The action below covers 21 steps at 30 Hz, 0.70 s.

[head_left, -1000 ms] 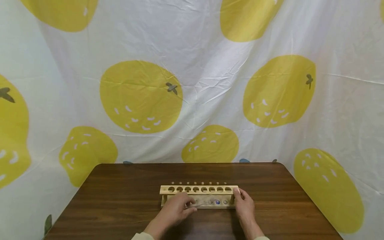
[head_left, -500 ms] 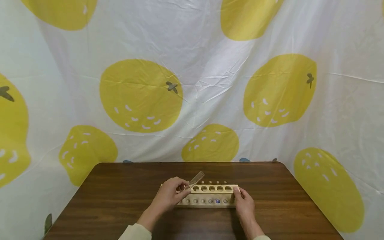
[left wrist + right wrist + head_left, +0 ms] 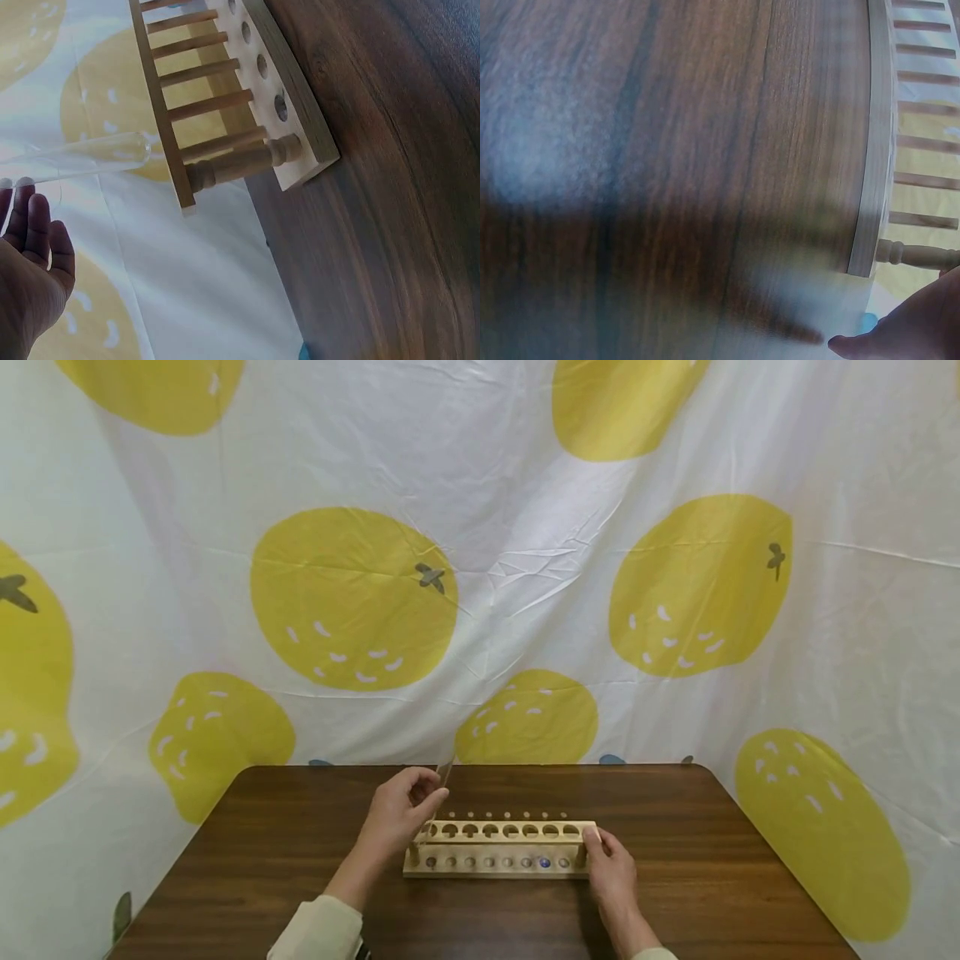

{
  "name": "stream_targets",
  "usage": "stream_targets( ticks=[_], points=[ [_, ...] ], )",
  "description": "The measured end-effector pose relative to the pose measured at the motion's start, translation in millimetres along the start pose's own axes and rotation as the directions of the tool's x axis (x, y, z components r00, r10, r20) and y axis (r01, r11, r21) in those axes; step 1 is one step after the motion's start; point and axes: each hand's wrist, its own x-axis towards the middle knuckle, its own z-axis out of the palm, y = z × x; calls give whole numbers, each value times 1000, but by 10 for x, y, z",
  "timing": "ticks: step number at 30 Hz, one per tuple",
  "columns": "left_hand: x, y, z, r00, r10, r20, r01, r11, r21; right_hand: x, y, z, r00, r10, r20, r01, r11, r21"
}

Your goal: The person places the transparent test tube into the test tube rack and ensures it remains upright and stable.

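A pale wooden test tube rack (image 3: 498,874) stands lengthwise on the table, with a row of round holes along its top plank. Up over its left end, my left hand (image 3: 397,814) pinches a clear test tube (image 3: 97,155) between thumb and fingertips. In the head view the tube leans slightly off upright, its lower part overlapping the leftmost hole. The left wrist view shows its rounded end just above the top plank. My right hand (image 3: 613,868) grips the rack's right end, thumb on the top plank, other fingers partly hidden behind.
The dark wood-grain table (image 3: 300,843) extends around the rack on all sides. A row of short pegs (image 3: 507,815) rises along the rack's rear. Behind the table hangs a white cloth (image 3: 517,610) printed with yellow fruit.
My left hand has risen and moved left from the rack's front, carrying the tube. The tube has swung from nearly level to nearly upright. My right hand keeps its place on the rack.
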Motion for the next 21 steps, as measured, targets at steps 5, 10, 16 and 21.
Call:
stream_targets(
  ticks=[5,10,16,21],
  points=[
    [18,-15,-42,999,-44,-18,43,998,-48,3,3,0,1000,0,10,0,1000,0],
    [21,-62,-47,998,-30,-61,26,998,-66,7,10,6,1000,-4,5,4,1000,2],
    [8,-123,-45,994,-40,-100,30,995,-95,6,9,0,1000,-2,12,1,1000,3],
    [-18,-169,-34,993,-68,-99,60,995,-82,2,1,-6,1000,10,24,-11,1000,9]
  ],
)
